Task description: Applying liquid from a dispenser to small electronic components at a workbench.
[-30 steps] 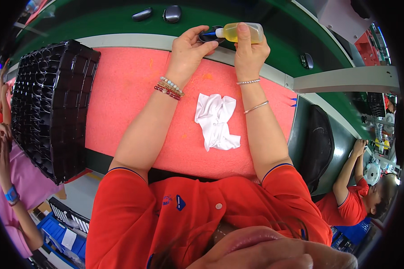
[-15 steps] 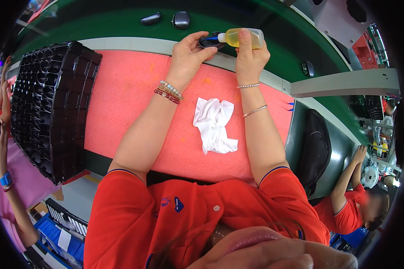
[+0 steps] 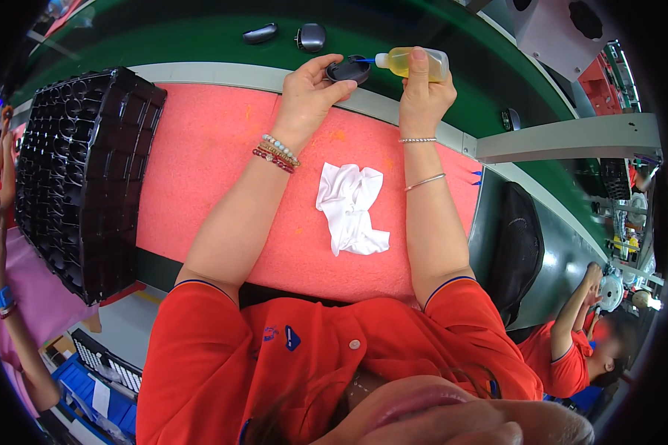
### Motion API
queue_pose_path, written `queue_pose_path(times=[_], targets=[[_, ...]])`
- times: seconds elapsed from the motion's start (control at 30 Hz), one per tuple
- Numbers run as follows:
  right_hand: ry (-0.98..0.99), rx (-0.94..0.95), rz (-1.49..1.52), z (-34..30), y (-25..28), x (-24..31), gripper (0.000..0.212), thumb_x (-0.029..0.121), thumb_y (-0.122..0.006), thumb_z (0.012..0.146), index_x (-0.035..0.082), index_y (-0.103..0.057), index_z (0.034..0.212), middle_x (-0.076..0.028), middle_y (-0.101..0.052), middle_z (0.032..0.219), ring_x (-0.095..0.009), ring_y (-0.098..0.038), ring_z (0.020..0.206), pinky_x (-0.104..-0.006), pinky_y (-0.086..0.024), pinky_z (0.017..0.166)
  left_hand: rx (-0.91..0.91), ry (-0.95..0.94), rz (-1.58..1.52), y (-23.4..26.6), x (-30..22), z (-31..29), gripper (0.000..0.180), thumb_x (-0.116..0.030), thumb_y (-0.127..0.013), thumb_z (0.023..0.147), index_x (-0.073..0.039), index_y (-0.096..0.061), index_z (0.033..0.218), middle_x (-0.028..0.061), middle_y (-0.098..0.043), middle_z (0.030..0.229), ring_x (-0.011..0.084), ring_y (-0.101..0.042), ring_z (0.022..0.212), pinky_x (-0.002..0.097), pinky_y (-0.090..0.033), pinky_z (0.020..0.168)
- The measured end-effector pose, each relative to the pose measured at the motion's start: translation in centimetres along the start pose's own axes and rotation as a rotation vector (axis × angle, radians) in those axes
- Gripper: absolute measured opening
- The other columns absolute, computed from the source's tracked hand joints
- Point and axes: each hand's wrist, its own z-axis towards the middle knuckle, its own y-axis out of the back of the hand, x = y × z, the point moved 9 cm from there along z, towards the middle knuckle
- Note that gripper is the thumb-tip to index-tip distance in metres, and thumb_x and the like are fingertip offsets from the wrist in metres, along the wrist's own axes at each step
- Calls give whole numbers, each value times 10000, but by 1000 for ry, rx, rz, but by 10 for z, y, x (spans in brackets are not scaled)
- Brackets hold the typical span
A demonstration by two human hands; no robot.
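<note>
A long, dark green flat surface (image 3: 185,37) curves across the top of the frame; a rectangular pink foam mat (image 3: 208,163) fills the centre. Both bare forearms reach from lower centre to upper centre, the left slanting inward, the right nearly vertical. The left hand (image 3: 308,95), palm turned inward, has its thumb and index finger curved closed on the left side of the shell below. The right hand (image 3: 428,93) is wrapped firmly about the bottle, thumb laid along it. A crumpled white cloth (image 3: 349,211) lies on the mat between the forearms. The translucent plastic bottle (image 3: 400,61), holding yellow liquid, lies nearly horizontal at upper centre, its thin blue nozzle pointing left. The glossy black oval shell (image 3: 352,72), hollow side showing, sits at upper centre, beneath the nozzle (image 3: 367,60); whether they touch cannot be told.
</note>
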Motion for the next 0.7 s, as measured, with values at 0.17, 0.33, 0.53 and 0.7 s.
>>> queue_pose_path(times=[0.17, 0.33, 0.53, 0.7], targets=[[35, -1, -47, 2, 2, 0, 406, 392, -683, 776, -7, -618, 813, -40, -602, 674, -94, -544, 593, -226, -439, 551, -8, 8, -12, -2, 1, 1, 439, 0, -653, 759, 45, -488, 1163, 115, -611, 959, 134, -610, 830, 242, -524, 722], [0, -20, -42, 6, 2, -2, 384, 374, -681, 783, -4, -621, 808, -35, -604, 680, -99, -549, 603, -230, -439, 555, 2, 15, 23, -3, -1, 5, 443, 4, -654, 757, 44, -486, 1165, 111, -609, 962, 130, -608, 822, 242, -522, 730], [-3, -90, 63, 10, 4, 5, 222, 232, -651, 823, 10, -651, 839, -31, -636, 762, -81, -548, 630, -231, -443, 561, -41, -28, 68, 8, -8, 1, 413, -23, -668, 723, 43, -520, 1103, 100, -599, 919, 135, -593, 789, 248, -501, 689], [-128, -261, 370, 21, 38, 0, 240, 225, -620, 839, -6, -601, 901, -79, -623, 811, -71, -481, 554, -178, -321, 429, -76, -161, 159, -7, 0, 5, 336, -95, -710, 637, 20, -601, 933, 96, -598, 883, 165, -588, 776, 289, -494, 688]])
